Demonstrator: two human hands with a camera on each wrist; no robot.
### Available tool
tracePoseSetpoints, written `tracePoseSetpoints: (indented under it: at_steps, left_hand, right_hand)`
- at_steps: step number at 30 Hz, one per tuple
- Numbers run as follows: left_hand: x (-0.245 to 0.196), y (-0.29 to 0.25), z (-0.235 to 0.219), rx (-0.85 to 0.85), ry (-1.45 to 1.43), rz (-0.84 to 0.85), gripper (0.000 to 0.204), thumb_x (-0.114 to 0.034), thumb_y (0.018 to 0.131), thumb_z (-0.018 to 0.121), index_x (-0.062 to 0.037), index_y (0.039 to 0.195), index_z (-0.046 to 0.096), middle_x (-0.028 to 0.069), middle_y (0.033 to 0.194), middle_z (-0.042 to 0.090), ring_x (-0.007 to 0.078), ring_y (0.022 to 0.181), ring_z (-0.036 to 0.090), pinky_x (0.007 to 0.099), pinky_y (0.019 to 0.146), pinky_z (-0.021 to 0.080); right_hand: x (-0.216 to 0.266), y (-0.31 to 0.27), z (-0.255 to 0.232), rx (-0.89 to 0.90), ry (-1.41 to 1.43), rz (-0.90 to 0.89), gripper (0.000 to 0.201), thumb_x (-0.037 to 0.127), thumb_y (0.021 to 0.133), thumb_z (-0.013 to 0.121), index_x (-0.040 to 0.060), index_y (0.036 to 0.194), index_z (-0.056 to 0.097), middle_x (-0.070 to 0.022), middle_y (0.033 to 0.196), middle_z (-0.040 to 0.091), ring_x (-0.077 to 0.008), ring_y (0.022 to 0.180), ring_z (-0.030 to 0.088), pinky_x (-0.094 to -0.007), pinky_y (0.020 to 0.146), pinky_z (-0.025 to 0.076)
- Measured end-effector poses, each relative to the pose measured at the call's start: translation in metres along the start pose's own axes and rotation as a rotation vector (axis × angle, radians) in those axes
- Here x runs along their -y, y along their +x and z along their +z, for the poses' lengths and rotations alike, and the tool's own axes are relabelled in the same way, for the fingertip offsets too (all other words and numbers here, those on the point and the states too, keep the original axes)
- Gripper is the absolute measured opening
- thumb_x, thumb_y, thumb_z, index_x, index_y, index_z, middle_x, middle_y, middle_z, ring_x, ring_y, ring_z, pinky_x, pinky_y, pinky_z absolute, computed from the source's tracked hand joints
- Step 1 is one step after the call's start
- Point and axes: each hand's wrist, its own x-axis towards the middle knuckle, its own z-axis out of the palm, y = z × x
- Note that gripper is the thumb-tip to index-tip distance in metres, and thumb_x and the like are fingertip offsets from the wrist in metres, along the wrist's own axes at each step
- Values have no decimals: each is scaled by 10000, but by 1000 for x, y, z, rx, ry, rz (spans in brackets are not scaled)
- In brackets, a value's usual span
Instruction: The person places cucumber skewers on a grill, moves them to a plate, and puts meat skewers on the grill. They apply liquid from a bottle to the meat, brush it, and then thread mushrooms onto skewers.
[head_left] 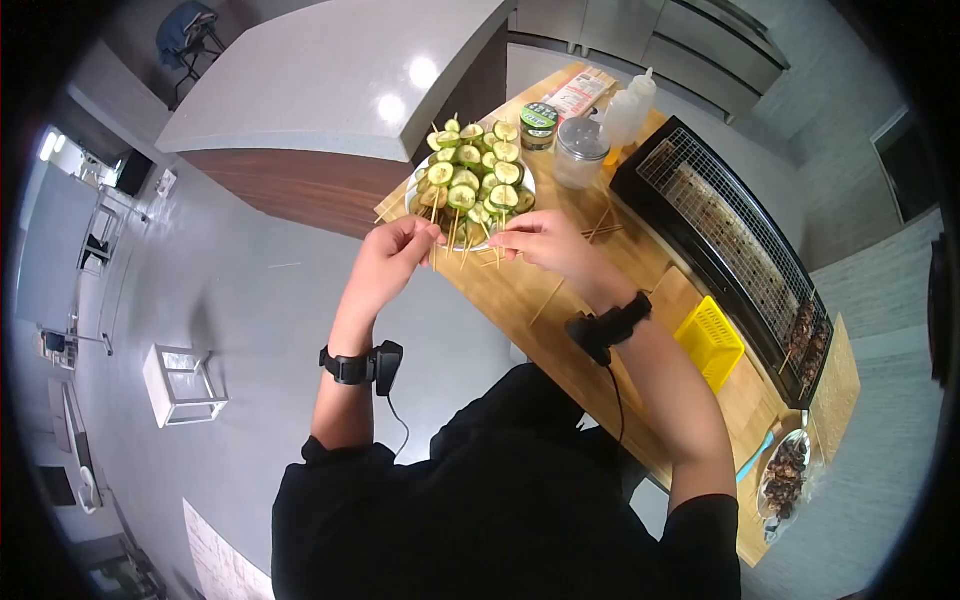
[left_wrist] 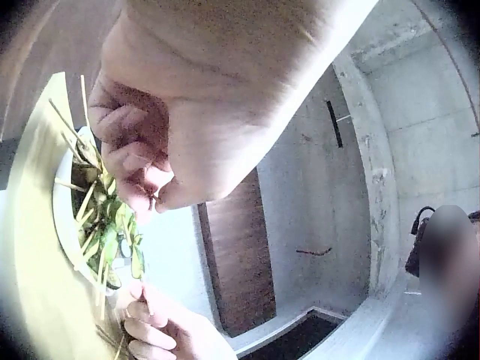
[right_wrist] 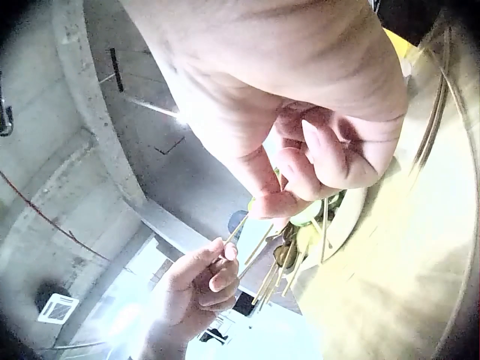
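Observation:
Skewers of round, green-edged zucchini slices (head_left: 465, 178) are heaped on a white plate (head_left: 533, 183) near the table's far left edge. With thumb and fingertips, my left hand (head_left: 392, 258) pinches the bare stick end of one zucchini skewer at the plate's near side. A little to the right, my right hand (head_left: 550, 245) pinches the stick end of another skewer. Several more stick ends (right_wrist: 268, 281) jut out between the two hands, as the right wrist view shows. In the left wrist view, the fingers of my left hand (left_wrist: 139, 150) are curled in over the plate.
A black grill (head_left: 725, 235) with a wire rack runs along the table's right side, browned skewers (head_left: 805, 340) at its near end. Behind the plate stand a green-lidded can (head_left: 539, 122), a jar (head_left: 580, 155) and squeeze bottles (head_left: 628, 108). A yellow basket (head_left: 712, 340) sits near my right forearm.

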Motion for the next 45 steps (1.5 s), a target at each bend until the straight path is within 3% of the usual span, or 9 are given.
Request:
tracePoseSetpoints:
  at_steps: [12,17,20,23,27,33,38,39,45]
  left_hand:
    - [-7,-1,4,-68,403,-14,248,-229,1016,655,-26,874,667,-41,638,554,45,587,469,255,542,368]
    - [-20,-13,6,-154,459,-10,308,-270,1007,675,-20,829,651,-18,609,541,61,570,454,271,531,361]
    - [-32,-23,9,-201,571,27,350,-275,1006,677,-12,781,624,-8,596,511,74,554,414,281,522,338]
    - [-43,-33,15,-200,535,22,373,-256,1004,688,-18,736,587,-37,598,474,63,568,367,280,518,298]
    - [-48,-37,35,-68,304,73,334,-198,985,709,-20,752,549,-18,604,452,65,586,398,285,534,329]
    - [-63,-30,124,306,24,149,273,-132,993,694,-21,779,565,-59,641,436,21,619,365,256,531,299]
    - [-87,-33,207,584,136,247,183,-118,981,693,12,862,645,-28,633,491,38,580,411,268,515,318]
    - [-90,-34,221,611,142,280,182,-124,982,693,12,869,650,-24,630,500,44,574,417,270,515,324]
    - [-125,-40,284,741,236,320,188,-173,993,690,1,922,667,7,666,572,66,591,465,271,534,361]
  right_hand:
    - [-24,13,6,29,-104,-67,202,181,965,710,-11,911,743,0,747,685,-55,662,555,-241,612,425]
    - [-17,-2,-1,97,-217,-72,240,208,993,693,-23,1031,742,0,775,688,-50,686,570,-225,619,422]
    - [-13,-21,-4,29,-216,-124,255,230,976,693,-14,919,739,-16,722,683,-78,651,587,-271,620,454]
    - [2,-51,-13,-9,-268,-115,266,253,972,700,-9,969,743,-14,724,681,-75,660,601,-265,621,460]
    - [24,-108,-28,-80,-209,-75,276,256,981,701,-5,1062,736,0,775,692,-58,685,603,-241,634,463]
    - [15,-214,-53,-331,-69,-148,242,206,1015,666,11,1145,729,22,846,683,-35,733,571,-211,673,456]
    - [-14,-307,-72,-626,74,-219,219,169,1032,626,4,1140,721,34,865,646,-28,782,556,-201,670,432]
    - [-19,-324,-72,-701,170,-193,211,153,1038,600,1,1136,710,43,809,596,-16,690,497,-196,598,367]
    - [-64,-383,-101,-929,606,-290,209,159,1037,598,41,1192,675,52,773,520,-4,600,372,-179,524,262]
